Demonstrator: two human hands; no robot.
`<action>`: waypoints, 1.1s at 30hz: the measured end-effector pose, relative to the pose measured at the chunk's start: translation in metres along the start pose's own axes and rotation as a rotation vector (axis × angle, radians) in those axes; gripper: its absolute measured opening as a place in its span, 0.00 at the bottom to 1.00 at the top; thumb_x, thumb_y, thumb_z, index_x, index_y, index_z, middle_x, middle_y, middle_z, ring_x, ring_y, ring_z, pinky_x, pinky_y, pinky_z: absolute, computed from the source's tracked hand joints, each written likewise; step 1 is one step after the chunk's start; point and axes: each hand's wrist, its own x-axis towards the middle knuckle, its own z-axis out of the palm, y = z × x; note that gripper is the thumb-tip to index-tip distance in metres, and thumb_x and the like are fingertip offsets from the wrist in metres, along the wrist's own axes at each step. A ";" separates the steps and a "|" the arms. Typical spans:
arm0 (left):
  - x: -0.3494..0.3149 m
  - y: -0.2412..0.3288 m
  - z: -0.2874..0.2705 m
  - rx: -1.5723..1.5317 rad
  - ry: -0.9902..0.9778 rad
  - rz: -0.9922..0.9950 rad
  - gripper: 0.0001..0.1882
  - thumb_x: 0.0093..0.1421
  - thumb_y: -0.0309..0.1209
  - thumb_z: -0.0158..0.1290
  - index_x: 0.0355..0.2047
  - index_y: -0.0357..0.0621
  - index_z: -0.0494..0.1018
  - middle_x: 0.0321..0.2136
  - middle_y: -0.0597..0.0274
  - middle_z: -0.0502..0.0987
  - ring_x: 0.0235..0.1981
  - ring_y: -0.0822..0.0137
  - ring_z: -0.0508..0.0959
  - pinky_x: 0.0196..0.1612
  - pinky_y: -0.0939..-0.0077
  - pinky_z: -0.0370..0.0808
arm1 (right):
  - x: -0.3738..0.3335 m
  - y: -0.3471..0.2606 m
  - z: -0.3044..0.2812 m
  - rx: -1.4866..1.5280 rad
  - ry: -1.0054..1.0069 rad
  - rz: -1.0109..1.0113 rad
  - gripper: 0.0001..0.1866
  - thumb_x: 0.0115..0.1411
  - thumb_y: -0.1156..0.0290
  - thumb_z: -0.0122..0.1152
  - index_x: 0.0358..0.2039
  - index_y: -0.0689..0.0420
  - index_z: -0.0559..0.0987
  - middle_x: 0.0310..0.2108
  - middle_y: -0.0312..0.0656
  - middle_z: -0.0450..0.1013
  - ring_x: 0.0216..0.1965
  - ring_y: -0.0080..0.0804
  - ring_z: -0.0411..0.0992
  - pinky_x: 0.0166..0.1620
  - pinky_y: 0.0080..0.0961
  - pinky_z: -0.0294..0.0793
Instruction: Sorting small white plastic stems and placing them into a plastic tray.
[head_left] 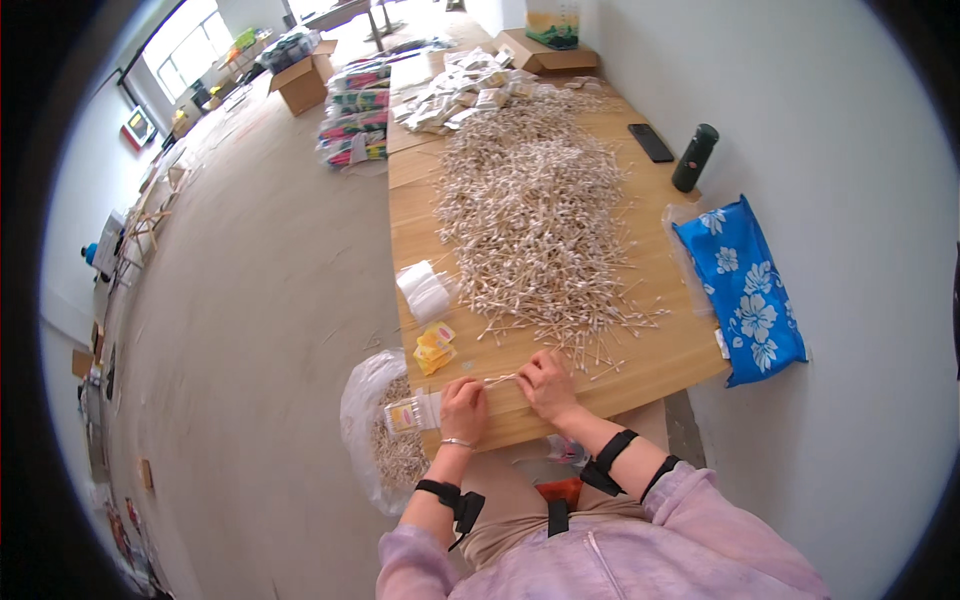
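At the table's near edge, a few white cotton swabs [500,380] span the gap between my two hands. My left hand [464,408] is closed at their left end, my right hand [547,387] at their right end. Fingertip details are too small to make out. Beside my left hand, at the table corner, lies a clear packet [404,416] of swabs with a yellow and white card. Just beyond my hands begins a large loose heap of cotton swabs [540,220]. Yellow cards [434,348] and a stack of clear plastic bags [424,291] lie along the left edge.
A plastic sack [362,420] of swabs stands below the table's left corner. Filled packets [465,90] and a cardboard box [545,55] occupy the far end. On the right are a phone [651,143], a dark bottle [695,158] and a blue flowered pack [743,290] by the wall.
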 end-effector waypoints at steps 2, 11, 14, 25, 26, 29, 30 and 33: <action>-0.005 -0.007 -0.009 0.046 0.013 0.017 0.06 0.48 0.23 0.57 0.29 0.44 0.77 0.35 0.55 0.77 0.39 0.53 0.75 0.44 0.63 0.73 | -0.001 0.001 0.007 0.061 0.000 -0.005 0.06 0.50 0.70 0.64 0.28 0.55 0.79 0.33 0.40 0.67 0.39 0.40 0.67 0.43 0.34 0.69; -0.006 0.004 -0.002 0.070 -0.021 0.012 0.06 0.49 0.25 0.57 0.30 0.42 0.77 0.33 0.57 0.76 0.39 0.55 0.74 0.43 0.65 0.72 | -0.004 0.010 0.008 0.093 0.076 0.099 0.03 0.51 0.75 0.61 0.29 0.58 0.79 0.33 0.42 0.68 0.39 0.41 0.67 0.42 0.33 0.69; -0.008 0.007 0.006 -0.038 -0.113 0.051 0.04 0.50 0.24 0.56 0.28 0.43 0.78 0.31 0.57 0.76 0.38 0.56 0.74 0.42 0.65 0.72 | -0.002 0.008 0.014 0.079 0.092 0.094 0.04 0.51 0.77 0.58 0.29 0.59 0.79 0.33 0.42 0.69 0.39 0.42 0.68 0.43 0.34 0.69; -0.016 0.026 0.009 0.199 -0.036 -0.073 0.29 0.46 0.29 0.62 0.50 0.45 0.68 0.50 0.52 0.68 0.52 0.51 0.65 0.54 0.59 0.62 | -0.018 -0.009 -0.022 -0.031 0.091 0.127 0.14 0.50 0.75 0.57 0.39 0.55 0.74 0.40 0.43 0.66 0.45 0.43 0.65 0.49 0.35 0.66; -0.016 0.024 0.009 0.161 -0.049 -0.077 0.33 0.45 0.30 0.63 0.53 0.44 0.65 0.52 0.52 0.65 0.54 0.51 0.63 0.56 0.59 0.60 | -0.016 0.001 -0.033 -0.074 0.185 0.175 0.15 0.50 0.74 0.58 0.40 0.55 0.73 0.40 0.43 0.66 0.45 0.43 0.65 0.49 0.36 0.65; -0.016 0.018 0.009 0.093 -0.086 -0.079 0.37 0.44 0.29 0.64 0.55 0.43 0.62 0.54 0.51 0.63 0.56 0.50 0.61 0.59 0.58 0.57 | -0.018 0.024 -0.045 -0.139 0.265 0.286 0.15 0.49 0.72 0.60 0.40 0.55 0.73 0.40 0.44 0.66 0.44 0.43 0.65 0.49 0.38 0.65; -0.015 0.018 0.010 0.054 -0.106 -0.061 0.37 0.43 0.28 0.64 0.55 0.42 0.62 0.53 0.51 0.63 0.57 0.50 0.61 0.59 0.58 0.57 | -0.018 0.028 -0.044 -0.170 0.265 0.350 0.15 0.49 0.72 0.61 0.40 0.56 0.73 0.39 0.44 0.66 0.44 0.43 0.65 0.49 0.38 0.64; -0.010 0.021 0.015 -0.029 -0.161 -0.001 0.36 0.44 0.28 0.63 0.54 0.41 0.62 0.53 0.50 0.63 0.57 0.50 0.61 0.61 0.58 0.57 | -0.015 0.039 -0.033 -0.124 0.172 0.229 0.15 0.49 0.72 0.61 0.40 0.55 0.74 0.38 0.43 0.68 0.43 0.43 0.65 0.49 0.38 0.65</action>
